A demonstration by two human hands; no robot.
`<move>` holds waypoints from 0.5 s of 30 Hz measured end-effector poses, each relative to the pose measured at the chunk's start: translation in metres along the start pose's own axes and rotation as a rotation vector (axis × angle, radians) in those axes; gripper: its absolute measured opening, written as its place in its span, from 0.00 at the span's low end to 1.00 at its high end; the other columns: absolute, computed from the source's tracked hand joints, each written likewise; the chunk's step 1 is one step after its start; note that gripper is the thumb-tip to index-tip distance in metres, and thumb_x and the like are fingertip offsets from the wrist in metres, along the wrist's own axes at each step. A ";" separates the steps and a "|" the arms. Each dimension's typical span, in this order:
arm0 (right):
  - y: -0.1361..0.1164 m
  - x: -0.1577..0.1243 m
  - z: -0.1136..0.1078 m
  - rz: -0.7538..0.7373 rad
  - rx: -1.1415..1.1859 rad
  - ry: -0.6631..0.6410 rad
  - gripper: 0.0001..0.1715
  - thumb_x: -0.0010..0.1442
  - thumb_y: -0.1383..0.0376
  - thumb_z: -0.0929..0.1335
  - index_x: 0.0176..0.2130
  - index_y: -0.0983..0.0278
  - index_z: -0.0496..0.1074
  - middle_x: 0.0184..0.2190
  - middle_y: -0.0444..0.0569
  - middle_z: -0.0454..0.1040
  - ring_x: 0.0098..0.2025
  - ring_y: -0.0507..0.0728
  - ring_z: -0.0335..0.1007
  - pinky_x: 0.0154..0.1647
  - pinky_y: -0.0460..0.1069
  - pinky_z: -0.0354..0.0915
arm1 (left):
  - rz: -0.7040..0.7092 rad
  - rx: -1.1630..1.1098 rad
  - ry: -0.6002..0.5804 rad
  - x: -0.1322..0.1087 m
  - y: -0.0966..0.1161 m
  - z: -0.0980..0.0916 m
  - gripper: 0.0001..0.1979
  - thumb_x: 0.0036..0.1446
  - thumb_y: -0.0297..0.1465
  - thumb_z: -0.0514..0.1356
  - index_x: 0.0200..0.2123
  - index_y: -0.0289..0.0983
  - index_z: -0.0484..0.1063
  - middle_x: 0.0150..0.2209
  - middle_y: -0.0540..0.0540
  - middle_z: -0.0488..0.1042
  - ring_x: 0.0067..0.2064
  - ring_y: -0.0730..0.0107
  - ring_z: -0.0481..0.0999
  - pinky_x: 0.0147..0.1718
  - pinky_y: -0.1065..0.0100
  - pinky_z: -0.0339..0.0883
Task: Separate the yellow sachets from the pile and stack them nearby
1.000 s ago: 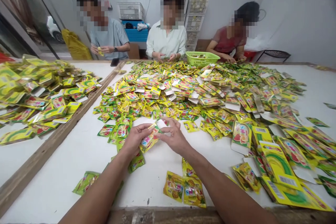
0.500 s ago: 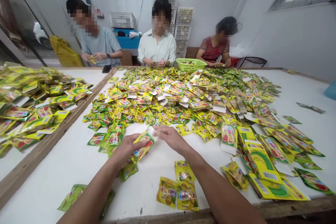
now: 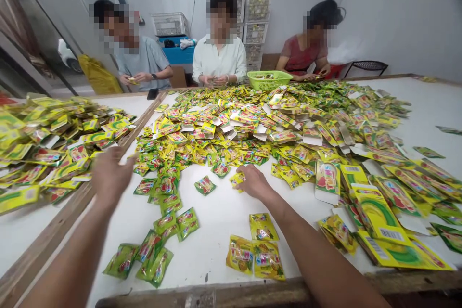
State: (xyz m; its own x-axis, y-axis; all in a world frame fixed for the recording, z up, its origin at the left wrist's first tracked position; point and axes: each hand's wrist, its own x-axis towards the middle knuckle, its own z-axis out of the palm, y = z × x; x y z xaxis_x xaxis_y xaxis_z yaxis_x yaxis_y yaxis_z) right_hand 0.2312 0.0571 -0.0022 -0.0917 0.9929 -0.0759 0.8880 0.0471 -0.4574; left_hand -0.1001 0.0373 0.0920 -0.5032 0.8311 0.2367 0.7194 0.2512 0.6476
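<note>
My left hand [image 3: 110,173] reaches out to the left over the wooden divider [image 3: 68,207], towards the pile of filled cards [image 3: 46,139]. It is blurred, its fingers look spread and nothing shows in it. My right hand [image 3: 253,181] rests on the white table [image 3: 216,216] with its fingers curled on a yellow sachet [image 3: 236,179] at the near edge of the big heap of green and yellow sachets [image 3: 252,125]. A single green sachet [image 3: 204,185] lies between my hands.
Flat yellow cards [image 3: 378,216] lie at the right. Loose yellow sachets [image 3: 254,257] and green sachets [image 3: 151,255] sit near the front edge. A green basket [image 3: 269,79] stands at the far side, where three people sit handling sachets.
Both hands held a card with sachets at the centre. Now my left hand has swung left towards the side pile without it, and my right hand has dropped onto a sachet.
</note>
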 end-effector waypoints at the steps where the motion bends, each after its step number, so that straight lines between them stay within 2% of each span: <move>1: -0.003 -0.001 0.000 0.001 0.038 -0.028 0.26 0.43 0.63 0.74 0.44 0.59 0.70 0.38 0.49 0.72 0.38 0.58 0.68 0.34 0.47 0.59 | 0.019 0.083 -0.047 -0.011 0.015 0.022 0.15 0.47 0.44 0.59 0.29 0.38 0.69 0.28 0.44 0.72 0.36 0.53 0.70 0.33 0.62 0.57; 2: -0.005 -0.003 -0.002 -0.001 0.076 -0.045 0.27 0.44 0.64 0.73 0.46 0.59 0.69 0.36 0.48 0.72 0.37 0.57 0.68 0.33 0.47 0.59 | 0.080 0.101 -0.181 -0.021 0.030 0.046 0.14 0.49 0.43 0.58 0.27 0.37 0.69 0.27 0.43 0.72 0.34 0.54 0.70 0.32 0.63 0.57; 3: -0.005 -0.004 -0.003 -0.009 0.107 -0.052 0.26 0.47 0.64 0.72 0.47 0.60 0.68 0.35 0.48 0.73 0.37 0.57 0.68 0.33 0.47 0.59 | 0.094 0.082 -0.236 -0.031 0.044 0.069 0.15 0.46 0.44 0.60 0.23 0.37 0.69 0.24 0.43 0.71 0.32 0.55 0.71 0.31 0.63 0.57; 5: -0.005 -0.005 -0.006 -0.023 0.147 -0.039 0.21 0.51 0.64 0.68 0.46 0.60 0.68 0.33 0.48 0.73 0.36 0.57 0.68 0.33 0.47 0.58 | 0.101 0.034 -0.319 -0.045 0.065 0.111 0.18 0.45 0.45 0.62 0.18 0.38 0.66 0.21 0.44 0.69 0.30 0.56 0.71 0.30 0.65 0.56; 8: -0.002 -0.004 -0.007 -0.009 0.187 0.014 0.19 0.52 0.65 0.66 0.46 0.60 0.68 0.31 0.47 0.72 0.35 0.57 0.68 0.33 0.47 0.58 | 0.139 -0.018 -0.378 -0.056 0.079 0.156 0.21 0.35 0.40 0.69 0.13 0.38 0.59 0.25 0.40 0.71 0.38 0.51 0.71 0.32 0.66 0.57; 11: 0.003 0.000 -0.005 0.029 0.225 0.093 0.19 0.50 0.67 0.67 0.45 0.61 0.68 0.31 0.48 0.73 0.36 0.58 0.68 0.34 0.48 0.59 | 0.136 -0.066 -0.406 -0.061 0.080 0.177 0.23 0.30 0.32 0.72 0.14 0.39 0.56 0.27 0.40 0.71 0.42 0.51 0.70 0.33 0.68 0.56; 13: 0.005 0.003 -0.005 0.051 0.285 0.135 0.14 0.50 0.66 0.67 0.40 0.62 0.69 0.32 0.49 0.73 0.37 0.58 0.68 0.36 0.49 0.59 | 0.142 -0.120 -0.440 -0.064 0.076 0.180 0.20 0.32 0.31 0.71 0.16 0.39 0.58 0.23 0.46 0.69 0.37 0.57 0.71 0.30 0.69 0.55; 15: 0.007 0.005 -0.006 0.049 0.439 0.145 0.11 0.50 0.63 0.67 0.37 0.63 0.70 0.31 0.48 0.73 0.37 0.58 0.68 0.37 0.50 0.61 | 0.138 -0.235 -0.523 -0.067 0.071 0.177 0.18 0.35 0.33 0.69 0.20 0.39 0.60 0.18 0.53 0.63 0.27 0.65 0.69 0.26 0.70 0.53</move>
State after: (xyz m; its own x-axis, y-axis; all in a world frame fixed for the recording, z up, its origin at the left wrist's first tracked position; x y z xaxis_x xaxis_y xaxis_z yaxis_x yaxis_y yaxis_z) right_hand 0.2393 0.0634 -0.0005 0.0375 0.9993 0.0030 0.6119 -0.0206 -0.7907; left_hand 0.0688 0.0872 -0.0061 -0.0666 0.9976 -0.0196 0.6064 0.0560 0.7932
